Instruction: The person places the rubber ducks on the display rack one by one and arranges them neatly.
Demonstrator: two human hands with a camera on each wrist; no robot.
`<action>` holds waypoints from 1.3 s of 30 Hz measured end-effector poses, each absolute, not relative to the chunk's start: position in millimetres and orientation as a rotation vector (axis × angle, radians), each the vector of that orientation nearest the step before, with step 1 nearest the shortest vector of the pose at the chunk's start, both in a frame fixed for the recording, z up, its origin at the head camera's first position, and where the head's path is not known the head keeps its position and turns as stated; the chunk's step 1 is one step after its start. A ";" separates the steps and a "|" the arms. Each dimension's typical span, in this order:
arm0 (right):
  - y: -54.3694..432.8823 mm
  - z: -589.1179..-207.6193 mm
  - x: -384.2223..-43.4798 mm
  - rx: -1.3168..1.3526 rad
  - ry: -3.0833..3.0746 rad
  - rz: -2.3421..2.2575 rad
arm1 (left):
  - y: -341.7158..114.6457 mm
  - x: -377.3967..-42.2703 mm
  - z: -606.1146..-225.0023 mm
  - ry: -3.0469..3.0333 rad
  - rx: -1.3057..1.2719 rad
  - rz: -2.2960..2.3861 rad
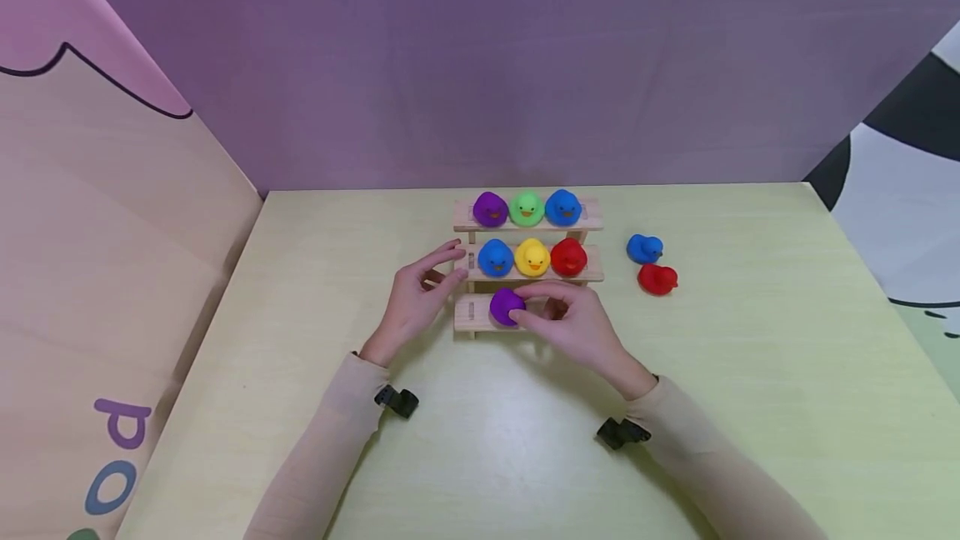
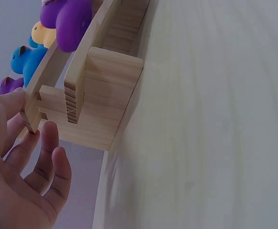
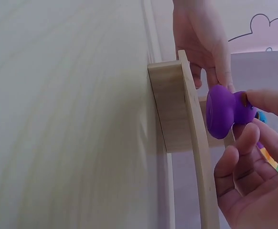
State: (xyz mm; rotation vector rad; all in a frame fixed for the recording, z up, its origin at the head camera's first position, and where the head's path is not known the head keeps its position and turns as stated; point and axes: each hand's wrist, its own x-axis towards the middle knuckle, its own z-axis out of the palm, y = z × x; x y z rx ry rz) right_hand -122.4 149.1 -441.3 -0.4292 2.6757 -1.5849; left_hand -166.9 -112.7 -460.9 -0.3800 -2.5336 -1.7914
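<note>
A three-step wooden stand (image 1: 462, 325) carries small rubber ducks. On its lowest step my right hand (image 1: 573, 323) pinches a purple duck (image 1: 507, 307) between thumb and fingers; the right wrist view shows that duck (image 3: 219, 114) close over the plank, with the thumb at its head. My left hand (image 1: 420, 294) holds the left end of the middle step, the thumb (image 2: 16, 101) at the plank's end and a finger beneath it. A blue duck (image 1: 496, 258), a yellow duck (image 1: 532, 257) and a red duck (image 1: 568, 257) stand in a row on that middle step.
The top step holds a purple duck (image 1: 491, 210), a green duck (image 1: 527, 209) and a blue duck (image 1: 563, 207). Right of the stand, another blue duck (image 1: 644, 249) and a red duck (image 1: 657, 279) lie on the table (image 1: 750, 373). A purple backdrop (image 1: 480, 65) rises behind.
</note>
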 end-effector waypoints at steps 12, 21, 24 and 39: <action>136.3 -442.6 -121.3 -0.418 2.681 -1.556 | -111.9 -165.7 -461.7 -2.552 -0.381 -1.781; 132.2 -444.9 -120.0 -0.407 2.697 -1.544 | -112.5 -164.8 -460.5 -2.549 -0.383 -1.784; 131.9 -445.8 -120.0 -0.396 2.695 -1.545 | -112.4 -164.4 -460.6 -2.551 -0.382 -1.780; 130.0 -447.3 -121.1 -0.412 2.702 -1.531 | -113.0 -166.4 -461.0 -2.533 -0.383 -1.782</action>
